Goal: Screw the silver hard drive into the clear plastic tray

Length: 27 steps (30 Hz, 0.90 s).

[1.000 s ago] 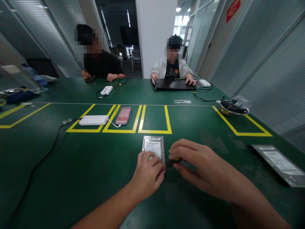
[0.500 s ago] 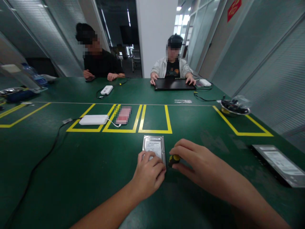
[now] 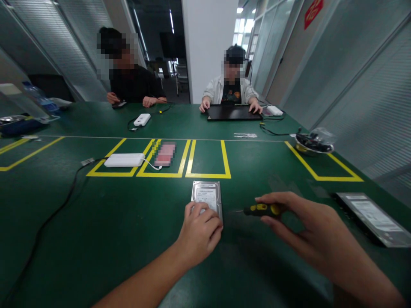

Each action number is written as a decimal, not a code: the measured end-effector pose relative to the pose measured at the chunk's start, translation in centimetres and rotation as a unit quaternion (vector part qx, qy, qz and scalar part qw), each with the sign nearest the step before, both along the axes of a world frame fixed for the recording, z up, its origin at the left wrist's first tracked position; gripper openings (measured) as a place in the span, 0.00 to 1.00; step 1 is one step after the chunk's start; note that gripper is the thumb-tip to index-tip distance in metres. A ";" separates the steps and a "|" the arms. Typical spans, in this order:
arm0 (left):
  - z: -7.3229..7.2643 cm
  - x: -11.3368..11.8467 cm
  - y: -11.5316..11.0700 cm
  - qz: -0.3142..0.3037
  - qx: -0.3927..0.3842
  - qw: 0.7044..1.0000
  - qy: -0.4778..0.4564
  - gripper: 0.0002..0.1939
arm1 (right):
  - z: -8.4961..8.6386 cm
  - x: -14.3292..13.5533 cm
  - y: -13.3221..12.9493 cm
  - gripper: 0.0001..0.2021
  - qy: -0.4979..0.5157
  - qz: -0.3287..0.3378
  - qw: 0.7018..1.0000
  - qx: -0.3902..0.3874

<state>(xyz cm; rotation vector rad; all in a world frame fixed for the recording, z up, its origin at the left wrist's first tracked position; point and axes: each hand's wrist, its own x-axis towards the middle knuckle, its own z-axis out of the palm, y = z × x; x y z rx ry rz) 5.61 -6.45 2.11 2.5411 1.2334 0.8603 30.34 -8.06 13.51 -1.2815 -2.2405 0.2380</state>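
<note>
Screwdriver (image 3: 260, 209) points left, long axis crosswise, gripped by right hand (image 3: 316, 226); left hand (image 3: 199, 233) clasps hard drive (image 3: 206, 193).

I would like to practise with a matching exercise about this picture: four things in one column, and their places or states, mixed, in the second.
Column A
1. Screwdriver
2. Left hand
3. Long white box
4. Metal bowl

Column B
a. joined by a white cable to a pink device
b. holds dark items and clear plastic
c. held in the right hand
d. lies over the near part of a silver hard drive

Right pairs: 1-c, 2-d, 3-a, 4-b.
</note>
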 end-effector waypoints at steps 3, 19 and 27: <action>-0.1 0.0 0.0 0.000 -0.002 1.000 -0.001 0.04 | -1.4 0.0 -0.9 0.12 0.034 -0.030 0.999 0.030; -0.1 0.1 0.0 0.003 -0.009 1.000 -0.009 0.04 | -6.2 0.1 -2.2 0.11 0.115 -0.091 0.987 0.058; 0.0 0.0 -0.1 0.004 -0.012 1.000 -0.006 0.04 | -6.1 -0.3 -1.8 0.10 0.107 -0.082 0.989 0.055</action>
